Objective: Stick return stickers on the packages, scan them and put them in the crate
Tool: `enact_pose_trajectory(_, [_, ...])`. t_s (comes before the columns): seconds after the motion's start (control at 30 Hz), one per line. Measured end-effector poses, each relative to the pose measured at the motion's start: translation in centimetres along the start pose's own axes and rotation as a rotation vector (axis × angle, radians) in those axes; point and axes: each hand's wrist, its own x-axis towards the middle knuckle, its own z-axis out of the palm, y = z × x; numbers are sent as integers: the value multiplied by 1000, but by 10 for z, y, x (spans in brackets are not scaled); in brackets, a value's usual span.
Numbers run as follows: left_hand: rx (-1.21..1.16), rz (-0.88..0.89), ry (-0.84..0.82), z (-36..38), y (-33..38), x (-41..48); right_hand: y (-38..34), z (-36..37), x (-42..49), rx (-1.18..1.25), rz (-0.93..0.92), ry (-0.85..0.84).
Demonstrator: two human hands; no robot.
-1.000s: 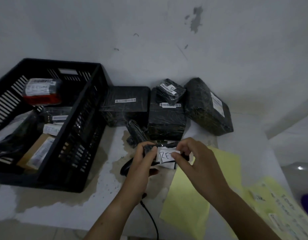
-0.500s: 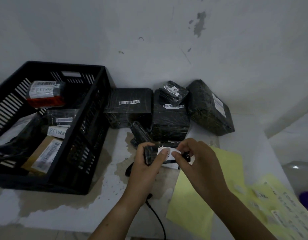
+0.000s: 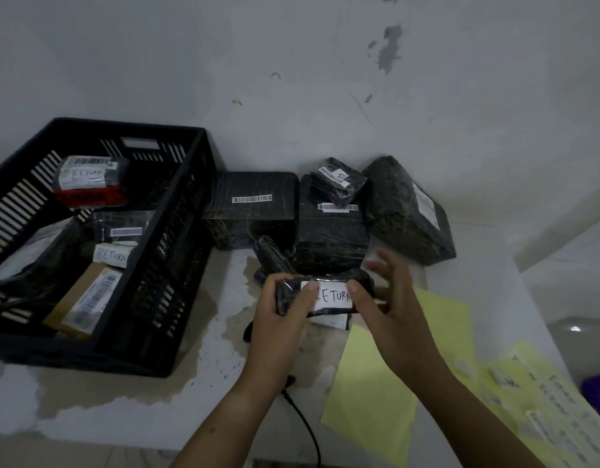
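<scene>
My left hand (image 3: pixel 285 315) grips a small black wrapped package (image 3: pixel 329 310) above the table. A white RETURN sticker (image 3: pixel 332 295) lies across its top face. My left thumb presses the sticker's left end. My right hand (image 3: pixel 383 298) has its thumb on the sticker's right end, with its fingers raised and spread behind the package. The black crate (image 3: pixel 177 265) stands at the left and holds several packages, two with RETURN stickers (image 3: pixel 111 255). A black scanner (image 3: pixel 275 258) lies behind my hands, partly hidden, its cable (image 3: pixel 305 423) running toward me.
Three black wrapped packages (image 3: pixel 254 211) line the wall, with a smaller one (image 3: pixel 339 179) stacked on the middle box. Yellow sticker sheets (image 3: pixel 376 393) lie on the table at the right, some still carrying stickers (image 3: pixel 508 383). The table's right edge drops off beyond them.
The sticker now lies flat on the package with the whole word showing. My right hand's fingers have lifted off and spread, leaving only the thumb on it.
</scene>
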Motion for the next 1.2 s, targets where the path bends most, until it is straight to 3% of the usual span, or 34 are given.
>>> enact_pose_trajectory(0.1, [39, 54, 14, 5, 3, -2, -1, 4, -5, -35, 24, -112])
enact_pose_trajectory(0.47, [78, 105, 5, 9, 4, -5, 2, -4, -4, -140, -38, -68])
enact_pose_trajectory(1.2, [133, 94, -27, 3, 1, -7, 9, -1, -1, -17, 64, -138])
